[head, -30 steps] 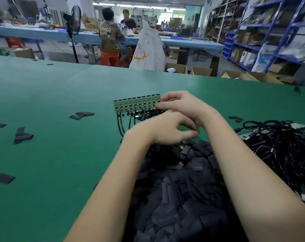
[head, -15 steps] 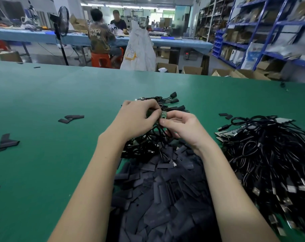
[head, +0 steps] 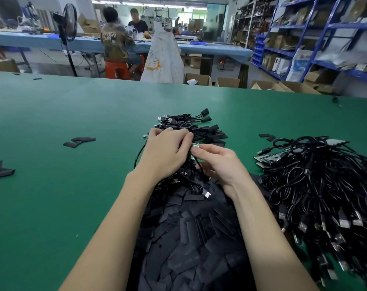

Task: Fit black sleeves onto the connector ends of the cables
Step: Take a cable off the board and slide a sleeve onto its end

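Note:
My left hand [head: 168, 152] grips a bundle of black cables [head: 189, 127] whose far ends wear black sleeves. My right hand [head: 218, 162] pinches a small green circuit-board connector end [head: 195, 145] between thumb and forefinger, right beside my left fingertips. A cable trails down from it to a silver plug [head: 206, 193]. Below my hands spreads a heap of loose flat black sleeves [head: 189, 238]. What my left fingers hold underneath is hidden.
A big tangle of black cables with silver plugs [head: 317, 196] fills the right side of the green table [head: 52, 206]. Stray sleeves [head: 79, 141] lie at the left, more [head: 0, 170] at the left edge. People sit at a blue bench [head: 115, 42] beyond.
One second ago my hands were at a green strip of joined boards; now they hold a single board end over the cable bundle. The view has shifted slightly since half a second ago.

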`<state>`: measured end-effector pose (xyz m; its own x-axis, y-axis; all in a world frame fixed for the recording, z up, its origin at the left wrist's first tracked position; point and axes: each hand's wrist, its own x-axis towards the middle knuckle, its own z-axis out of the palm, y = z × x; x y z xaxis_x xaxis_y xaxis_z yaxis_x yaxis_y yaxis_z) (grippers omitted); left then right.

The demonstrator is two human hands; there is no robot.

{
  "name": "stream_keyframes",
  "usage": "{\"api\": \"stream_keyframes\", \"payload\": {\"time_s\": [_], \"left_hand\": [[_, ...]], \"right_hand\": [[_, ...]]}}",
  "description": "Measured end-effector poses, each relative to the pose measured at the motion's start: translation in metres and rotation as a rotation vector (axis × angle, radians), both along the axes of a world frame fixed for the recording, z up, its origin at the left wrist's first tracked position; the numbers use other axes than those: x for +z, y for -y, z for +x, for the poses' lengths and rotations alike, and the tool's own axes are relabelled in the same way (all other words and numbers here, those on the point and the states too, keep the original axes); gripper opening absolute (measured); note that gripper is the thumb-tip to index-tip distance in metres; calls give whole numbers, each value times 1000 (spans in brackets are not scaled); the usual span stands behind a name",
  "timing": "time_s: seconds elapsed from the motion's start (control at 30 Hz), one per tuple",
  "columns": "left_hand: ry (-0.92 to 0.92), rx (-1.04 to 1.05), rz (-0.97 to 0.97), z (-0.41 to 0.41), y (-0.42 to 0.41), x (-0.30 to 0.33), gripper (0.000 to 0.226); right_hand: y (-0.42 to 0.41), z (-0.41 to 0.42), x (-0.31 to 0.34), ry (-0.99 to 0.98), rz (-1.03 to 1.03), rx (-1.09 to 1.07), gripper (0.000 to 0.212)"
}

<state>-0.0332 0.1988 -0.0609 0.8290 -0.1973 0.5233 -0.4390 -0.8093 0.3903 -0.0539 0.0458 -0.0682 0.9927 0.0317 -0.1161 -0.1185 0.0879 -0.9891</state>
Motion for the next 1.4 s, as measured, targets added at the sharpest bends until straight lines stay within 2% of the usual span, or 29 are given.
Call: {"api": "stream_keyframes", "payload": {"time_s": [0.13, 0.23, 0.3, 0.4, 0.5, 0.6, 0.7, 0.77, 0.83, 0.93, 1.13, 1.2, 1.27, 1.4], "left_hand": [[66, -44, -42, 1, 1, -11, 36], [39, -115, -191, 3, 2, -16, 37], [17, -128, -243, 6, -2, -15, 38], [-12, -73, -147, 9, -11, -14, 38], [-59, 5, -3, 12, -19, -18, 41], [-200, 46, 171, 14, -21, -25, 41], [-339, 22, 326, 11, -18, -29, 39], [-317, 22, 329, 9, -19, -25, 38], [-226, 33, 259, 8, -22, -15, 31], [-115, 2, 101, 5, -28, 6, 15], [-27, -142, -21, -7, -9, 30, 10], [-95, -218, -174, -14, 8, 30, 6], [-248, -271, -343, -18, 23, 27, 5], [-439, -303, -516, -17, 32, 18, 6]], "right_hand": [[4, 0, -3, -45, 63, 38, 11], [4, 0, -3, -54, 181, 100, 8], [4, 1, 0, -36, 168, 102, 8], [11, -2, 10, 22, 105, 57, 9], [23, -5, 26, 116, 172, 3, 22], [31, -9, 40, 185, 217, -54, 26], [32, -9, 41, 177, 200, -131, 21], [31, -10, 39, 146, 190, -157, 13], [32, -9, 37, 135, 181, -179, 10], [36, -7, 37, 139, 58, -199, 10], [34, -6, 32, 19, 86, -100, 17], [33, -6, 30, 4, 107, -74, 16], [34, -6, 29, -8, 113, -54, 12], [36, -4, 24, -37, 126, -27, 8]]}}
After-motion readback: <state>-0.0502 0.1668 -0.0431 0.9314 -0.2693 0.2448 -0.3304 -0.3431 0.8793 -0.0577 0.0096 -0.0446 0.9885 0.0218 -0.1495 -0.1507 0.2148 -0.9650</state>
